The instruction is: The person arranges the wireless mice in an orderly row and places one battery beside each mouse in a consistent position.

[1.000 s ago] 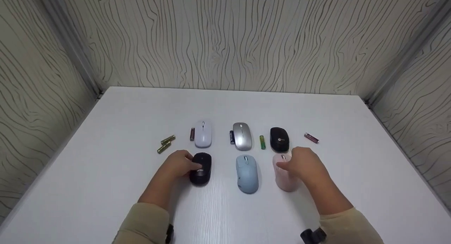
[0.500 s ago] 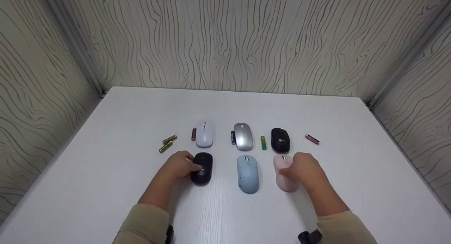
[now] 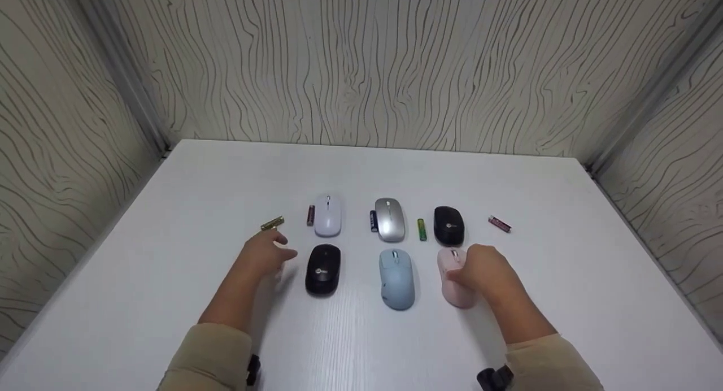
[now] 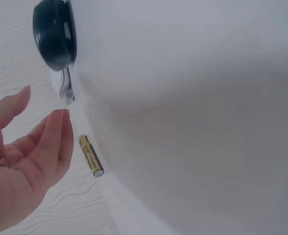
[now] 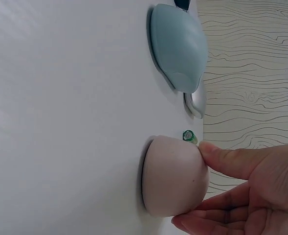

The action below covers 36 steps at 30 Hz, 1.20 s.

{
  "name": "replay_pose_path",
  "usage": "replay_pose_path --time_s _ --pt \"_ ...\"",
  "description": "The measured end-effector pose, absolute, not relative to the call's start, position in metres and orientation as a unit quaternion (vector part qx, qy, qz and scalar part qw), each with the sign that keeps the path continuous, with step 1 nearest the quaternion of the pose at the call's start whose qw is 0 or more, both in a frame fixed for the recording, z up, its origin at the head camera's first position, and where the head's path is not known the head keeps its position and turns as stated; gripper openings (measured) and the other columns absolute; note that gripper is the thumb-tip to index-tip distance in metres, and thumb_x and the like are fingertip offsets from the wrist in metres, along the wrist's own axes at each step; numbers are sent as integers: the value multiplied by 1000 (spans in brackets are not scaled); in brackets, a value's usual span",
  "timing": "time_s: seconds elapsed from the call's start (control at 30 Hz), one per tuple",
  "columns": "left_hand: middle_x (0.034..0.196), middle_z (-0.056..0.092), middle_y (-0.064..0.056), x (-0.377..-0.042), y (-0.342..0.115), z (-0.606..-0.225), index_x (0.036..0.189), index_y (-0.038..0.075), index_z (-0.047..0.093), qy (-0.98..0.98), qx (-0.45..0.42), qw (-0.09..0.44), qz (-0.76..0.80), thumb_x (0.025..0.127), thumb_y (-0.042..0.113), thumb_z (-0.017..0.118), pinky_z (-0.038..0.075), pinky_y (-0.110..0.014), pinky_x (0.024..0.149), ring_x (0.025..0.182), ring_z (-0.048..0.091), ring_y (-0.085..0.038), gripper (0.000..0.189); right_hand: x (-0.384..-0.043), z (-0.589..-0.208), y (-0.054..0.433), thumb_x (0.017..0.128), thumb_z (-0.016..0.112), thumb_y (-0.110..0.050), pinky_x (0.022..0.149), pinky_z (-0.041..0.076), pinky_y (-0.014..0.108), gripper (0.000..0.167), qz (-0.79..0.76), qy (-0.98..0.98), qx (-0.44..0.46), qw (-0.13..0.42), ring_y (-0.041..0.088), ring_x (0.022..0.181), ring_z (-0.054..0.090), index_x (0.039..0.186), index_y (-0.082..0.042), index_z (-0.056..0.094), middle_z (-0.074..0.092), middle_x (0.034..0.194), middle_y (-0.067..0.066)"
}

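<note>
My left hand (image 3: 261, 256) is off the table mice, its thumb and fingers spread apart with nothing between them. It sits left of a black computer mouse (image 3: 323, 273) and just in front of a gold battery (image 3: 272, 223). In the left wrist view, a gold battery (image 4: 91, 156) lies beside the fingertips. My right hand (image 3: 489, 271) holds a pink computer mouse (image 5: 175, 178) by its sides, thumb on the left and fingers on the right. The pink mouse stands on the white table, and part of it is hidden by the hand in the head view.
A light blue mouse (image 3: 397, 281) lies between the hands. Behind are a white mouse (image 3: 327, 217), a silver mouse (image 3: 390, 220) and another black mouse (image 3: 449, 224). Dark red (image 3: 310, 216), blue (image 3: 373, 221) and green (image 3: 422, 229) batteries lie among them; another red battery (image 3: 500, 224) is farther right.
My left hand has let go of the black mouse and moved left toward the gold batteries, covering one of them. The right hand stays on the pink mouse, its thumb slightly lower.
</note>
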<state>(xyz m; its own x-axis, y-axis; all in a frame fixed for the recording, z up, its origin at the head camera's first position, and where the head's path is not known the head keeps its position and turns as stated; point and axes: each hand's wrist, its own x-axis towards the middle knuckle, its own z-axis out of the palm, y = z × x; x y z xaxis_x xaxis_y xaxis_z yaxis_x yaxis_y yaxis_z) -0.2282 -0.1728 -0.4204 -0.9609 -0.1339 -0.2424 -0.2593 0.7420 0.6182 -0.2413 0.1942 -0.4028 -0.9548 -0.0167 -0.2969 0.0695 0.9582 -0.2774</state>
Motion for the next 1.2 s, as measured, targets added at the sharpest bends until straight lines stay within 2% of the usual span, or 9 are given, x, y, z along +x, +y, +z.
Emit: replay_pose_path --time_s 0.13,0.3,0.4,0.47,0.7,0.93,1.2 --pt "122 52 -24 -232 -184 -417 114 -3 56 936 -109 66 327 85 18 60 39 -46 94 115 47 -39 36 -241 -403 193 78 70 -32 65 44 37 51 -142 978 11 153 22 72 52 103 11 58 60 82 12" --pt "106 60 -20 -239 -196 -416 107 -3 59 939 -124 29 321 86 13 58 47 -39 77 94 57 -31 27 -244 -401 192 78 71 -31 66 44 38 50 -141 976 11 163 23 73 52 103 10 58 60 82 12" --pt "98 62 -18 -244 -201 -416 102 -3 59 939 -132 11 317 86 14 59 47 -36 68 83 56 -27 23 -245 -400 191 77 71 -32 66 44 37 51 -139 975 13 172 23 74 52 104 10 58 59 82 12" --pt "96 61 -18 -247 -203 -418 100 -2 59 944 -132 8 303 85 15 60 47 -35 67 81 55 -26 23 -246 -400 191 77 71 -31 65 44 37 50 -140 974 13 176 23 73 52 104 9 58 59 81 11" --pt "95 60 -17 -259 -200 -422 102 -3 57 962 -134 52 232 88 14 57 48 -39 76 90 57 -29 22 -246 -400 192 75 73 -28 62 45 37 44 -133 980 -22 149 22 68 51 92 10 60 59 74 10" --pt "98 58 -20 -268 -196 -430 104 -4 56 972 -130 73 181 88 8 54 47 -42 81 96 56 -32 20 -246 -399 192 75 72 -29 63 44 37 43 -139 978 -15 156 22 69 51 93 9 61 59 75 9" --pt "105 60 -22 -274 -188 -436 107 -6 58 968 -144 102 177 91 11 50 49 -43 78 97 58 -32 25 -245 -399 191 75 73 -29 61 42 35 46 -146 976 -2 161 21 69 51 97 9 60 57 74 8"
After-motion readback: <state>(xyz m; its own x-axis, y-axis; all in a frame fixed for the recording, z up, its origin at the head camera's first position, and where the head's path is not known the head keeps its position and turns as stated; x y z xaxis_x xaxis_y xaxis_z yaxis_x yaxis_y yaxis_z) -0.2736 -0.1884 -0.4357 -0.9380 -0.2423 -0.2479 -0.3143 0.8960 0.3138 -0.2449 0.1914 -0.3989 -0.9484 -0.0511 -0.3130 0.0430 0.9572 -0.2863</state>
